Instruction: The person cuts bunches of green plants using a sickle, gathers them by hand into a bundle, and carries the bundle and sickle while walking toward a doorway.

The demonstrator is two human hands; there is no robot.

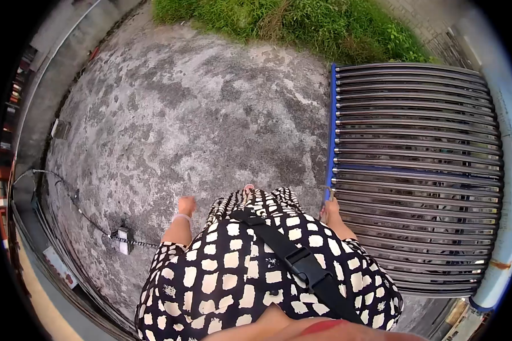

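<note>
My left hand (186,204) hangs over the concrete floor beside my patterned dress, with a pale band (182,216) round the wrist. Its fingers are blurred, and nothing shows in them. On the other side, my right hand (331,206) is closed next to the blue rail (331,133) of a rack of long metallic tubes (415,138). Something thin and reddish (322,213) shows at its inner side, too small to name. Whether these fingers touch the rail, I cannot tell.
Tall grass (301,25) grows along the far edge. A pale blue cylinder (509,170) runs down the rack's right end. To the left are a low wall (51,74), a cable (85,216) and a small whitish box (121,241) on the concrete floor (205,108).
</note>
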